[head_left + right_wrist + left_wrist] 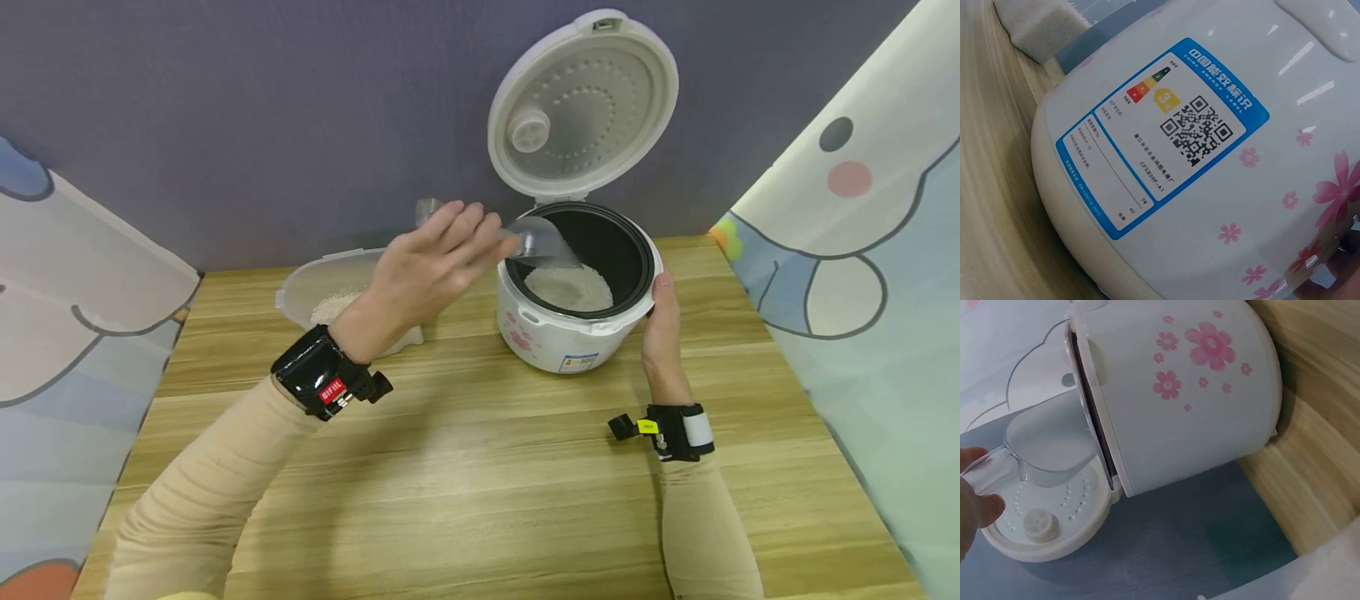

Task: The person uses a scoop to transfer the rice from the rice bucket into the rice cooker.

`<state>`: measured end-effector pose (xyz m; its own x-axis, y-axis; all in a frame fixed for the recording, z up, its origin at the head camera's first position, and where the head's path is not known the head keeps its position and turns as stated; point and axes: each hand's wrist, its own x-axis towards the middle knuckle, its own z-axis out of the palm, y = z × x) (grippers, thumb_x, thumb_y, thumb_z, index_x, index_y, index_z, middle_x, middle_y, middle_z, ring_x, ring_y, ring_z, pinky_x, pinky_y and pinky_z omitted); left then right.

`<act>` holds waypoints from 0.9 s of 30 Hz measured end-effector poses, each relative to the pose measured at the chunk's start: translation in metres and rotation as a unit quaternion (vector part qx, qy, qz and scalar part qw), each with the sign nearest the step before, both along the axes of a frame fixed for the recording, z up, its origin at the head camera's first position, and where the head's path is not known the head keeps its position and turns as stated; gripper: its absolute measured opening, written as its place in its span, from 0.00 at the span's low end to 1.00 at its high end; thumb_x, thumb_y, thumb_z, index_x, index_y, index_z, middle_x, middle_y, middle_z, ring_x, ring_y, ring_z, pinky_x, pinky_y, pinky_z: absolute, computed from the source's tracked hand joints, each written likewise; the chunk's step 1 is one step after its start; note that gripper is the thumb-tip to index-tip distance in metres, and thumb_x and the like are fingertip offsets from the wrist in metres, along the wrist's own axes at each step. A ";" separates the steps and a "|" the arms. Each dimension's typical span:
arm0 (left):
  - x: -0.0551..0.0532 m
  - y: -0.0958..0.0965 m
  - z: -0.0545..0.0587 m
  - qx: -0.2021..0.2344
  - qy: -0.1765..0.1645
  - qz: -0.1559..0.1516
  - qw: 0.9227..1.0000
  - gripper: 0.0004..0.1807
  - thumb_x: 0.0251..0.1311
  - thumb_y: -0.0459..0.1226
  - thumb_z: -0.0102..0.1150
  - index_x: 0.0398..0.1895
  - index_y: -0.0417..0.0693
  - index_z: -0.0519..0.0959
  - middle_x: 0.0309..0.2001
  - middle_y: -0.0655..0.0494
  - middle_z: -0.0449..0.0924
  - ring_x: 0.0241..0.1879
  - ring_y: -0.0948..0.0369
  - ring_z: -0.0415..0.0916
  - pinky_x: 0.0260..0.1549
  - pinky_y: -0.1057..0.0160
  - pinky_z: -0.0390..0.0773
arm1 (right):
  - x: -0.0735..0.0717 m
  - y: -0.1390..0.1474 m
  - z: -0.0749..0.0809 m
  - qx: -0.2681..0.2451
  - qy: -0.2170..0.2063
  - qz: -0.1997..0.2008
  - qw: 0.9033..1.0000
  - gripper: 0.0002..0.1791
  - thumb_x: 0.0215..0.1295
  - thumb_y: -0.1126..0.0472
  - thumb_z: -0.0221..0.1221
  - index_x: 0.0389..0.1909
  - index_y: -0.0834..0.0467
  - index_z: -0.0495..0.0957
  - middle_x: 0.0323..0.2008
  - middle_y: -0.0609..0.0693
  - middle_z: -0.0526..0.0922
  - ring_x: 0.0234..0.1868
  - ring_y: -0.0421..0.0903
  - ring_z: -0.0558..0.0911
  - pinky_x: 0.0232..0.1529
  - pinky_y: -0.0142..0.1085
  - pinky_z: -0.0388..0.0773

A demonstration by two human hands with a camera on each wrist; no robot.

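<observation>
My left hand (438, 262) grips the handle of a clear plastic scoop (547, 242). The scoop's bowl tilts down over the near left rim of the black inner pot (626, 250) in a white rice cooker (551, 342). White rice (566, 289) lies at the bottom of the pot. In the left wrist view, the scoop (1050, 440) shows at the cooker's mouth with cloudy white inside. My right hand (663, 333) rests against the cooker's right side, its thumb near the rim; most of its fingers are hidden behind the cooker.
A translucent container (303, 287) holding rice stands left of the cooker, partly behind my left forearm. The cooker's lid (585, 100) stands raised at the back, near the dark wall (300, 125). Everything stands on a wood-grain table (480, 500).
</observation>
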<state>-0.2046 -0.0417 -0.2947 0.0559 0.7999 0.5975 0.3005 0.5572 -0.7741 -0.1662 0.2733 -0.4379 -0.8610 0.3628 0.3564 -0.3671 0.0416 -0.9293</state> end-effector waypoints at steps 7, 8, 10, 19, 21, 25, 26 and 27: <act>0.001 -0.005 -0.008 0.132 -0.053 -0.037 0.989 0.15 0.68 0.35 0.65 0.53 0.66 0.85 0.42 0.62 0.81 0.45 0.60 0.76 0.57 0.63 0.69 | 0.000 0.001 0.000 0.000 0.009 -0.002 1.000 0.30 0.84 0.53 0.35 0.78 0.63 0.60 0.78 0.59 0.61 0.78 0.45 0.60 0.77 0.35 0.52; 0.001 -0.005 -0.010 0.149 -0.060 -0.040 0.986 0.16 0.68 0.35 0.66 0.53 0.67 0.86 0.42 0.62 0.82 0.44 0.60 0.77 0.56 0.63 0.69 | 0.000 0.001 -0.001 0.001 0.008 -0.002 1.000 0.30 0.84 0.53 0.35 0.78 0.63 0.60 0.78 0.59 0.61 0.78 0.45 0.60 0.77 0.35 0.51; 0.003 -0.007 -0.013 0.180 -0.080 -0.042 0.979 0.17 0.69 0.34 0.65 0.53 0.69 0.87 0.41 0.62 0.84 0.43 0.60 0.78 0.54 0.61 0.71 | -0.001 0.002 -0.001 0.001 0.007 -0.002 1.000 0.30 0.84 0.54 0.35 0.78 0.63 0.60 0.78 0.59 0.62 0.78 0.45 0.60 0.77 0.35 0.52; 0.016 -0.028 -0.018 0.276 -0.316 -0.033 0.907 0.17 0.66 0.41 0.67 0.57 0.61 0.87 0.44 0.53 0.88 0.45 0.50 0.80 0.49 0.47 0.68 | 0.000 0.002 -0.002 0.001 -0.001 -0.004 1.000 0.30 0.84 0.53 0.35 0.79 0.62 0.60 0.78 0.58 0.62 0.78 0.44 0.60 0.77 0.34 0.52; 0.019 -0.038 -0.019 0.292 -0.370 -0.037 0.881 0.19 0.64 0.43 0.68 0.59 0.58 0.86 0.45 0.51 0.88 0.45 0.48 0.79 0.49 0.44 0.66 | -0.001 0.001 -0.002 0.001 -0.002 -0.003 1.000 0.30 0.84 0.53 0.35 0.79 0.62 0.60 0.78 0.58 0.62 0.78 0.44 0.60 0.77 0.34 0.52; 0.022 -0.060 -0.023 0.331 -0.431 -0.033 0.839 0.21 0.64 0.45 0.67 0.60 0.55 0.85 0.46 0.47 0.87 0.43 0.46 0.77 0.49 0.42 0.62 | -0.002 0.000 -0.001 -0.003 0.006 0.002 1.000 0.30 0.84 0.53 0.35 0.79 0.62 0.60 0.78 0.58 0.62 0.78 0.44 0.60 0.77 0.35 0.52; 0.023 -0.066 -0.024 0.341 -0.440 -0.029 0.830 0.21 0.64 0.45 0.68 0.60 0.55 0.85 0.46 0.47 0.87 0.42 0.45 0.77 0.48 0.42 0.62 | -0.002 0.000 -0.001 -0.004 0.007 0.002 1.000 0.30 0.84 0.53 0.35 0.79 0.62 0.60 0.78 0.58 0.62 0.78 0.44 0.60 0.77 0.34 0.52; 0.024 -0.072 -0.025 0.351 -0.448 -0.024 0.822 0.21 0.63 0.44 0.69 0.60 0.54 0.85 0.46 0.46 0.87 0.42 0.45 0.77 0.48 0.42 0.61 | -0.003 0.000 -0.001 -0.005 0.009 0.003 1.000 0.30 0.84 0.53 0.35 0.79 0.62 0.60 0.78 0.58 0.62 0.77 0.44 0.61 0.77 0.34 0.52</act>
<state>-0.1811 -0.1135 -0.3197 -0.6368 0.2503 0.7293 0.6098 0.7423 0.2777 -0.1687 0.2732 -0.4386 -0.8567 0.3623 0.3673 -0.3833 0.0296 -0.9232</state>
